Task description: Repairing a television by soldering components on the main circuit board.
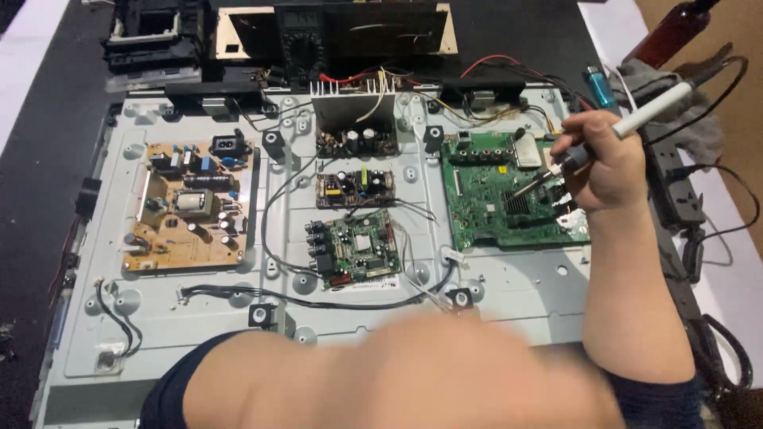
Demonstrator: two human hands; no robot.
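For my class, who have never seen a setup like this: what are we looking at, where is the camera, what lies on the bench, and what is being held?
The camera sits on a person's head, looking down at their own arms. On the bench lies a grey metal back panel with circuit boards fixed on it: a tan board at left, two small boards in the middle, and a green board at right, joined by black wires. The right hand grips a soldering iron, its tip down at the green board. The left arm is a blur across the bottom; its hand is not visible.
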